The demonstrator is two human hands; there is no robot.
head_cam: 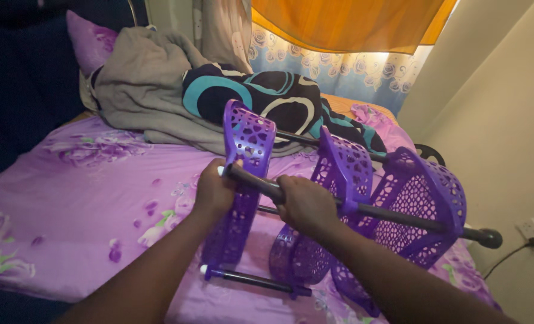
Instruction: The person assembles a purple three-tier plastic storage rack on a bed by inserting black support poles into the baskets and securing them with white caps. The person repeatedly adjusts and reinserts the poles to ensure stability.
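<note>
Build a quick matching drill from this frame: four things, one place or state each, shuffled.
1. purple perforated plastic rack
2. dark metal rod
3. grey crumpled blanket
4. orange curtain

a. hangs at the window
b. gripped by both hands
c. heaped at the bed's far end
d. lies on its side on the bed

Pairs: 1-d, 2-b, 3-c, 4-a

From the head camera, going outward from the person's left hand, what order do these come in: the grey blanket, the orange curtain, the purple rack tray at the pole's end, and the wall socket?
Measured from the left hand:
1. Purple rack tray, touching the hand, just to its right.
2. Grey blanket, heaped up-left on the bed.
3. Orange curtain, hanging behind the bed, top middle.
4. Wall socket, low on the far right wall.
</note>
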